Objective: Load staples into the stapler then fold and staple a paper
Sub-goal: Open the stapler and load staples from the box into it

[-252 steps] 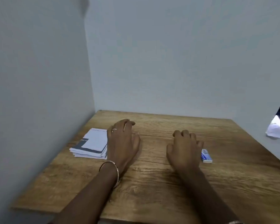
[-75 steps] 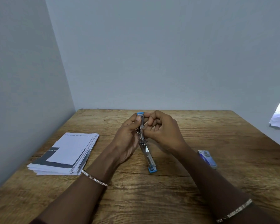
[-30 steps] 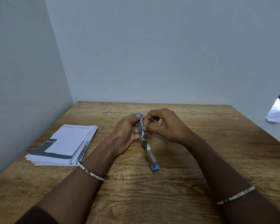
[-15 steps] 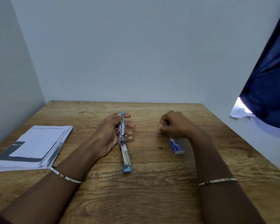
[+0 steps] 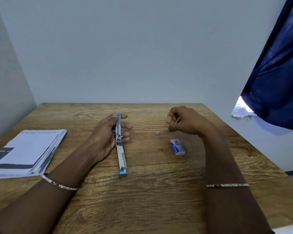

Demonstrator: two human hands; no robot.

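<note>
A blue and silver stapler (image 5: 121,152) lies folded out flat at the middle of the wooden table (image 5: 142,196), its base end toward me. My left hand (image 5: 107,134) grips its far half, thumb and fingers around the metal arm. My right hand (image 5: 183,121) hovers to the right, fingers loosely curled with nothing visible in them. A tiny piece of staples (image 5: 157,132) lies on the wood just left of that hand. The small blue staple box (image 5: 177,147) rests a little nearer to me. A stack of printed papers (image 5: 25,151) sits at the left.
Grey walls close the table at the back and left. A dark blue curtain (image 5: 277,73) hangs at the right over a bright gap with crumpled white paper (image 5: 242,111). The table's right edge drops to the floor.
My right hand left the stapler and moved right, above the staple box; a small staple piece now lies on the table. The view has swung right. My left hand keeps the stapler.
</note>
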